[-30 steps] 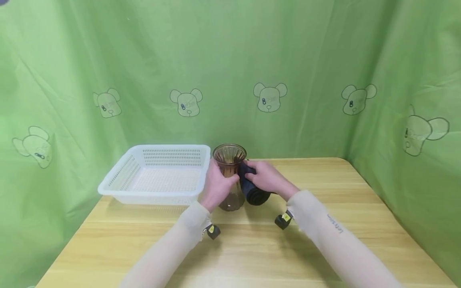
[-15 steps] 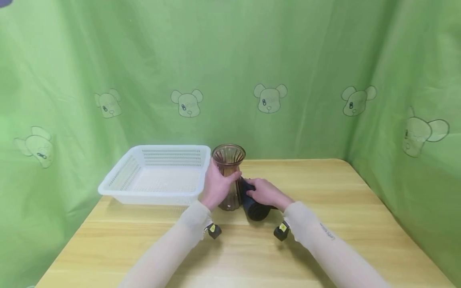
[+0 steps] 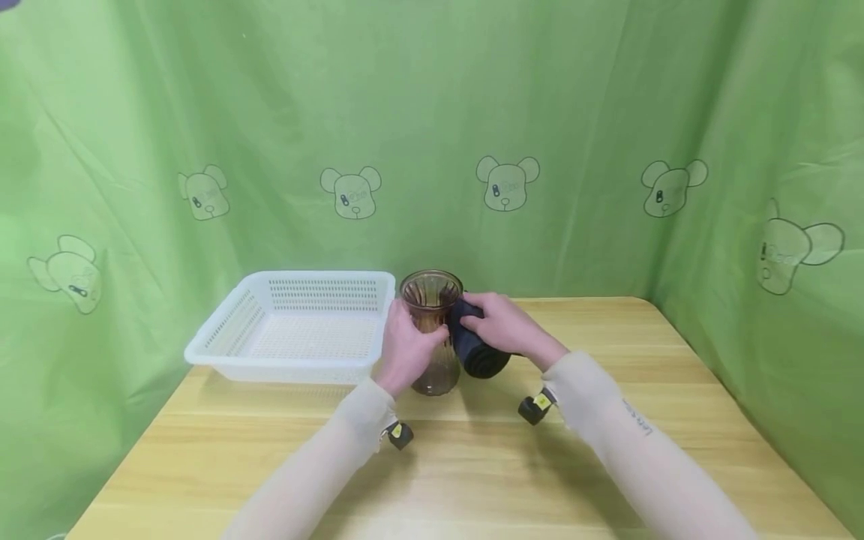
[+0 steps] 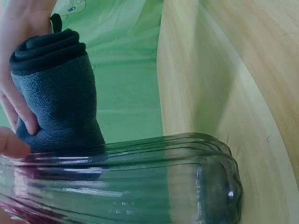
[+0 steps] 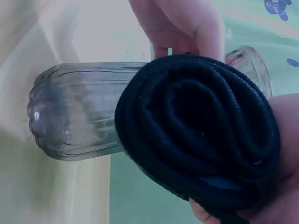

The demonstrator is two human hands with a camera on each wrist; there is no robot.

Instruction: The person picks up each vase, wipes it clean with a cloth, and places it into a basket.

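A ribbed, brownish glass vase (image 3: 437,369) stands upright on the table with a flared rim. My left hand (image 3: 408,345) grips it from the left, thumb across the front below the rim. In my right hand (image 3: 502,324) is a dark, rolled-up towel (image 3: 481,352), held against the vase's right side. The right wrist view shows the coiled end of the towel (image 5: 196,130) in front of the vase (image 5: 84,112). In the left wrist view the towel (image 4: 58,93) touches the vase (image 4: 140,182) near its upper part, and its lower end is off the table.
A white plastic basket (image 3: 290,366) with slotted walls stands left of the vase, close to my left hand. The wooden table (image 3: 459,480) reaches a green curtain (image 3: 432,112) behind and at both sides.
My right hand slid the towel down along the vase's side toward me, then back up near the rim. The left hand and the vase have hardly moved.
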